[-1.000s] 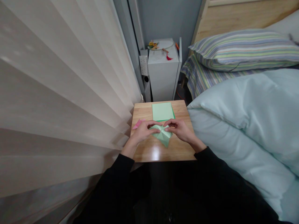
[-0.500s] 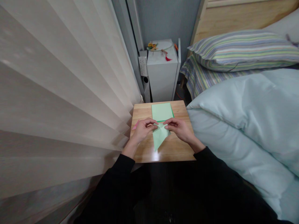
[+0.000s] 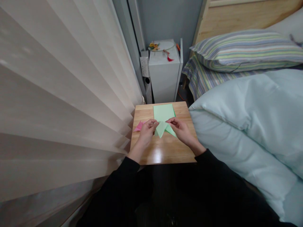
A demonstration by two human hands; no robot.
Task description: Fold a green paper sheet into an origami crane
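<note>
Along the person's left side, a pale pleated curtain (image 3: 71,88) hangs in broad slanting folds, the biggest thing I can see. Across from it, on the right, a light blue duvet (image 3: 255,119) lies heaped and creased; past that stands a wooden headboard (image 3: 236,19), with a striped pillow (image 3: 248,50) in front of it. Between curtain and duvet sits a small wooden table (image 3: 170,151), its near edge close to the person's black sleeves (image 3: 227,176). Just behind it is a white cabinet (image 3: 163,80), with what looks like a round fan (image 3: 167,45) lying on top.

Near the table's far edge rests a square stack of green paper (image 3: 163,112), pale on top, with a darker green showing along one side. Both hands are right in front of it: the left hand (image 3: 146,132) and the right hand (image 3: 180,128) each pinch one side of a folded pale green sheet (image 3: 161,127) between thumb and fingers. The sheet is over the middle of the table, its points angled toward the person; I can't tell whether they touch the wood. A pink folded paper (image 3: 139,126) lies just beside the left hand. Smallest of all, a red tassel (image 3: 169,58) trails across the cabinet top.
</note>
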